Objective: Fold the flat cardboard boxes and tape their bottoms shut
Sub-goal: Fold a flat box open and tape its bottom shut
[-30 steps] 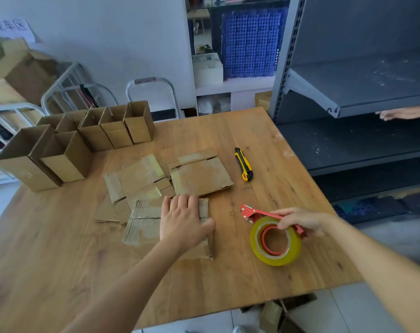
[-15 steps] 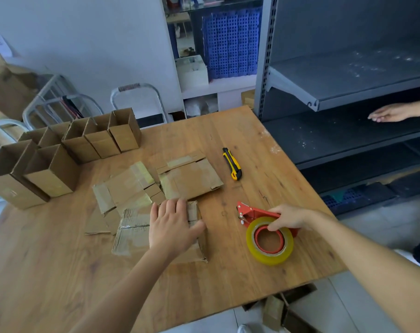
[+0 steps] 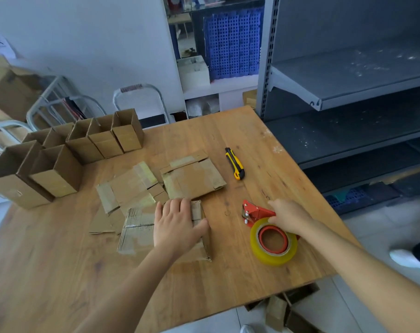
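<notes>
My left hand (image 3: 177, 224) lies flat, fingers straight, pressing on a flattened cardboard box (image 3: 137, 234) near the table's front middle. Two more flat boxes (image 3: 129, 188) (image 3: 192, 179) lie just behind it, partly overlapping. To the right, my right hand (image 3: 288, 216) grips the handle of the red tape dispenser (image 3: 257, 211), whose yellowish tape roll (image 3: 274, 243) lies flat on the wooden table (image 3: 60, 260). The handle is hidden under my fingers.
Several folded open boxes (image 3: 127, 133) stand in rows at the table's back left. A yellow-black utility knife (image 3: 235, 163) lies behind the dispenser. Grey metal shelving (image 3: 348, 80) stands along the right. Cardboard boxes (image 3: 281, 308) sit on the floor below the front edge.
My right hand has lowered the tilted tape dispenser until it lies flat on the table. My left hand stays on the flat box. Another person's hand on the shelf has left view.
</notes>
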`<state>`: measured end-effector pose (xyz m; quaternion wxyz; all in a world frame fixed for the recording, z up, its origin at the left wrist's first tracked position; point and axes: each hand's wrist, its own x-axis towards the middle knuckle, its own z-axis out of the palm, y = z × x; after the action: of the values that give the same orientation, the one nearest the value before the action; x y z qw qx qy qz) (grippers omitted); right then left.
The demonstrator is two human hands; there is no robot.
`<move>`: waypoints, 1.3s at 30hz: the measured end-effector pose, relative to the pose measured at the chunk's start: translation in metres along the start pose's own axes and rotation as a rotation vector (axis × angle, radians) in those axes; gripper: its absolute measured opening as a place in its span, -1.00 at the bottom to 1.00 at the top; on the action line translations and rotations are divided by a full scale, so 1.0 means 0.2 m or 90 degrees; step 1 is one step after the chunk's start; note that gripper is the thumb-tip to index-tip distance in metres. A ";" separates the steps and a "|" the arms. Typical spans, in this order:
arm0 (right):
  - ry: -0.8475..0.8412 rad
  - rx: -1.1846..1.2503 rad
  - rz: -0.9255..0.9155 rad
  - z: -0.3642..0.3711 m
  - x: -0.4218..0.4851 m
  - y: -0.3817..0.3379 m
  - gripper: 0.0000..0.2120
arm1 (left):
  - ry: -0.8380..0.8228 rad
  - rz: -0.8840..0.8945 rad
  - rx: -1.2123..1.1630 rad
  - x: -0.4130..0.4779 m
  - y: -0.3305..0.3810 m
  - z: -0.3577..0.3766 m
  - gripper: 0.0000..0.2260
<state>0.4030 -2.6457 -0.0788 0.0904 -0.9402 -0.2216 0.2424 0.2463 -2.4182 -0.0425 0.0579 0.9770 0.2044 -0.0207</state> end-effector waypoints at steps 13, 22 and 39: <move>0.263 0.390 -0.188 0.12 -0.36 -0.76 -0.69 | 0.109 -0.087 -0.259 -0.09 -0.20 -0.09 -0.58; 0.281 0.346 -0.120 0.25 -0.37 -0.92 -0.60 | 0.098 -0.249 -0.303 -0.15 -0.47 -0.08 -0.66; 0.138 0.353 0.066 0.13 -0.23 -0.94 -0.44 | 0.017 -0.357 -0.436 -0.10 -0.53 -0.10 -0.56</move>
<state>0.2834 -2.4990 -0.0290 0.3540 -0.9102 -0.0876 0.1964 0.1854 -2.3268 -0.0324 0.3677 0.8086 0.4571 0.0455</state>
